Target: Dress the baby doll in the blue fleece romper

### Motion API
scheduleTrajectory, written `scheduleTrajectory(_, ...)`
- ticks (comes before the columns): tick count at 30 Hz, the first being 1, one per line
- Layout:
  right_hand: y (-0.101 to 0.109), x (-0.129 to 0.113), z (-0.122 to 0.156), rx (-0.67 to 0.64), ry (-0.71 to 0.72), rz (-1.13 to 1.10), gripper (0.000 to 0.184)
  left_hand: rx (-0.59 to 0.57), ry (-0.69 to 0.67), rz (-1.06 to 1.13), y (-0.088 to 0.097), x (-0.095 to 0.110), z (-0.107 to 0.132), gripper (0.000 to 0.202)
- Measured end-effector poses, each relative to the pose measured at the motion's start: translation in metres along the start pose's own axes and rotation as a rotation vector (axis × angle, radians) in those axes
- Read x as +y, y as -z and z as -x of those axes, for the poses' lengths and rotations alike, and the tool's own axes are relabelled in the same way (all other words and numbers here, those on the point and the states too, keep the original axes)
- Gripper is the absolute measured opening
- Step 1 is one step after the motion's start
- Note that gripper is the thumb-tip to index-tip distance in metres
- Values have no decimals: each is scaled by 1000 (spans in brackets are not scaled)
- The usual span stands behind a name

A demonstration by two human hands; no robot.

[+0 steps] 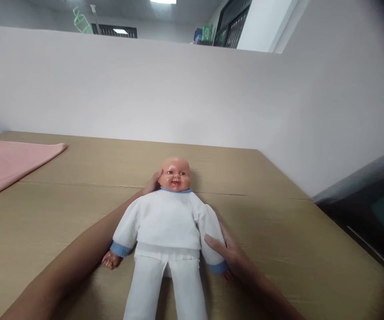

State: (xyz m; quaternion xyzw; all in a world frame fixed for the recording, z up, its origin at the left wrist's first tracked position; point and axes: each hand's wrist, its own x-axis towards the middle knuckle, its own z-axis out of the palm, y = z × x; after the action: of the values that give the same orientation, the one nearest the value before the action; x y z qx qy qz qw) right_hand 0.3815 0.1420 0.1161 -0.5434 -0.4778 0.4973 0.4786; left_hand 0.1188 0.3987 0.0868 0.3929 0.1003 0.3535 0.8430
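Observation:
A baby doll (168,220) lies on its back on the tan table, its head toward the far side. It wears a white fleece top with blue collar and cuffs, and white trousers. My left hand (153,182) cups the side and underside of the doll's head, thumb against its cheek; the other fingers are hidden behind it. On the opposite side, my right hand (225,250) grips the doll's sleeved arm above the blue cuff, with the thumb on top and the fingers mostly out of sight behind the sleeve.
The table (271,235) looks covered in cardboard, with a seam across it. A pink cloth (12,162) lies flat at the left. Behind the table stands a white partition (128,89). A dark object (371,209) is beside the right edge.

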Motion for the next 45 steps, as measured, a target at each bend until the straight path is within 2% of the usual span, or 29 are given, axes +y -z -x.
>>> scheduleTrajectory(4, 3, 1, -2, 49, 50, 233, 76, 43, 16, 0, 17, 5, -12, 65)
scheduleTrajectory(7, 9, 3, -2, 95, 60, 414, 70, 1, 78, -3, 14, 10, -9, 65)
scheduleTrajectory(10, 14, 9, -1, 111, 78, 481, 64, -62, 110, -13, 9, 16, -6, 69)
scheduleTrajectory(13, 18, 17, 1, 131, 79, 504, 61, -77, 105, -35, 7, 21, -7, 71)
scheduleTrajectory(20, 25, 29, 4, 166, 41, 561, 69, 33, 68, -77, -2, 22, -7, 67)
scheduleTrajectory(24, 28, 33, 6, 176, 41, 563, 67, 44, 66, -89, -8, 22, -5, 65)
scheduleTrajectory(29, 28, 31, 5, 171, 60, 549, 66, 75, 78, -86, -6, 21, -4, 63)
scheduleTrajectory(34, 27, 27, 5, 165, 71, 568, 67, 40, 73, -98, -9, 21, -5, 62)
scheduleTrajectory(40, 27, 28, 5, 157, 54, 558, 68, 197, -2, -128, -12, 21, -7, 53)
scheduleTrajectory(45, 24, 26, 3, 140, 74, 543, 62, 199, -47, -160, -9, 22, -9, 44)
